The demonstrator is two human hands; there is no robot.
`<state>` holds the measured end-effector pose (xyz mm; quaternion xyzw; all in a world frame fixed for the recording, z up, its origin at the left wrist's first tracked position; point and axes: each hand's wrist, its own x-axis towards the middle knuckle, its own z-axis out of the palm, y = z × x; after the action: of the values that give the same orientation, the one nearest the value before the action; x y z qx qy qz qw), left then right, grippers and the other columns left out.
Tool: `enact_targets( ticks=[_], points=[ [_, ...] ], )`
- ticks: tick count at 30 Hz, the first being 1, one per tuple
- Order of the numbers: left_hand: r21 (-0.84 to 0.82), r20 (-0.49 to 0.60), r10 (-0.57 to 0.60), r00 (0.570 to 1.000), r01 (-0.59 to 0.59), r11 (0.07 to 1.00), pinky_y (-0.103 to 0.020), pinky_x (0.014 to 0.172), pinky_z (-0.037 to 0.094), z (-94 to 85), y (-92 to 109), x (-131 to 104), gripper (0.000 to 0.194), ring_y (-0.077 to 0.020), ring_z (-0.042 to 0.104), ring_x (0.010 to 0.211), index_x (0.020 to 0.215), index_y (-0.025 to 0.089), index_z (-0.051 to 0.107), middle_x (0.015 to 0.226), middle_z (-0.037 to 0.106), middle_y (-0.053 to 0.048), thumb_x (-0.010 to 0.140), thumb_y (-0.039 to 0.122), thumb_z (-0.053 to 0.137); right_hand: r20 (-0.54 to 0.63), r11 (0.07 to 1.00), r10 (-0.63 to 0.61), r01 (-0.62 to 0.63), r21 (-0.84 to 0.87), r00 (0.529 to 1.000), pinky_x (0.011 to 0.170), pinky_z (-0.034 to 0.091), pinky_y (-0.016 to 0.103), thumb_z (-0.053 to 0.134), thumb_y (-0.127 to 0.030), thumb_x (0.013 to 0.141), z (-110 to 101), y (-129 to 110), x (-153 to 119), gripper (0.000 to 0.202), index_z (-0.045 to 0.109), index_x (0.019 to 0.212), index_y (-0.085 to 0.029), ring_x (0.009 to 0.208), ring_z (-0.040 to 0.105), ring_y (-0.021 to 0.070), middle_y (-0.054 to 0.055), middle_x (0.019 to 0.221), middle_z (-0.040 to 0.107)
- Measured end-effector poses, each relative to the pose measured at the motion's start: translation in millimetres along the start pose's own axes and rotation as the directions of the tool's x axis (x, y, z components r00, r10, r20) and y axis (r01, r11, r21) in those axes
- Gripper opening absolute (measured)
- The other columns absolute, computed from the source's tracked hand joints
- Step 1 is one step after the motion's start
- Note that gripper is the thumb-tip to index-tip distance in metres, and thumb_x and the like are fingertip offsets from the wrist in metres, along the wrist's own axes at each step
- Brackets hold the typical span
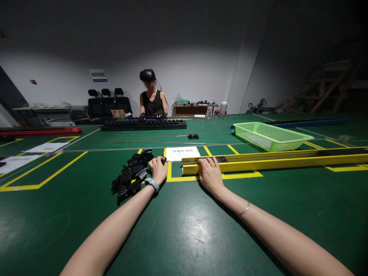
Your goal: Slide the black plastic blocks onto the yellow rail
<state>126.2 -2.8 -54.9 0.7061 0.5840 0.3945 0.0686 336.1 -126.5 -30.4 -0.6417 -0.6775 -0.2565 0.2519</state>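
Observation:
My left hand (159,170) is at the right side of a loose pile of black plastic modules (126,177). Its fingers are curled round a black module, of which only a little shows past the fingertips. A long yellow rail (273,164) with a channel along it lies across the right side of the table. My right hand (212,174) grips this rail near its left end, fingers over the top edge. Inside the channel, just right of those fingers, sits a black module with a socket (222,159).
A light green basket (276,143) stands behind the rail. A printed paper label (182,153) lies between my hands. Farther back are two small black parts (193,136), thin rods and black rails (143,125), where a person (152,99) in a headset works. Red rails (40,131) lie left.

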Motion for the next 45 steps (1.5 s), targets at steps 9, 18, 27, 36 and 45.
enact_targets(
  ticks=[9,18,27,36,45],
  points=[
    [0.002,0.044,0.017,0.999,-0.017,1.0,-0.04,0.099,0.03,-2.8,8,-3,0.056,-0.0288,0.039,0.116,0.12,0.015,0.042,0.118,0.049,-0.014,0.072,0.038,0.06,-0.007,0.998,-0.013,0.012,-0.065,1.0,0.109,0.014,0.044,0.046,-0.014,0.079,1,1,1,0.038,0.049,0.116,-0.015,0.109,0.042,0.0253,0.01,0.107,0.059],
    [0.003,0.183,-0.007,0.983,0.007,1.0,-0.045,0.1,0.029,0.7,0,1,0.061,-0.0339,0.04,0.123,0.128,0.012,0.039,0.126,0.05,-0.02,0.075,0.032,0.058,0.0,0.997,-0.038,0.038,-0.071,0.999,0.11,0.014,0.046,0.045,-0.014,0.08,0,0,2,0.038,0.049,0.118,-0.015,0.11,0.042,0.0262,0.011,0.106,0.06],
    [-0.544,0.165,0.158,0.974,-0.044,0.838,-0.037,0.098,0.038,-0.6,4,-1,0.057,-0.0231,0.052,0.111,0.122,0.018,0.048,0.12,0.046,-0.012,0.071,0.035,0.067,-0.015,0.996,0.001,-0.002,-0.093,1.0,0.11,0.015,0.047,0.045,-0.013,0.08,-1,7,2,0.038,0.049,0.117,-0.013,0.108,0.043,0.0262,0.012,0.107,0.058],
    [-0.762,0.343,0.312,0.886,0.068,0.644,-0.042,0.097,0.041,0.7,12,-6,0.058,-0.0217,0.057,0.107,0.121,0.018,0.041,0.115,0.058,-0.012,0.071,0.028,0.069,-0.008,1.0,-0.027,0.027,-0.016,1.0,0.111,0.013,0.049,0.048,-0.016,0.077,-3,6,-3,0.038,0.048,0.115,-0.015,0.116,0.039,0.0263,0.011,0.112,0.053],
    [-0.832,0.384,0.293,0.876,0.19,0.521,-0.041,0.097,0.042,5.2,10,-4,0.049,-0.0194,0.058,0.103,0.106,0.017,0.045,0.108,0.059,-0.01,0.067,0.027,0.074,0.073,0.977,-0.147,0.134,0.164,0.986,0.109,0.023,0.043,0.045,-0.011,0.073,1,0,-6,0.047,0.044,0.12,-0.016,0.111,0.045,0.0212,0.009,0.111,0.053]
  ],
)
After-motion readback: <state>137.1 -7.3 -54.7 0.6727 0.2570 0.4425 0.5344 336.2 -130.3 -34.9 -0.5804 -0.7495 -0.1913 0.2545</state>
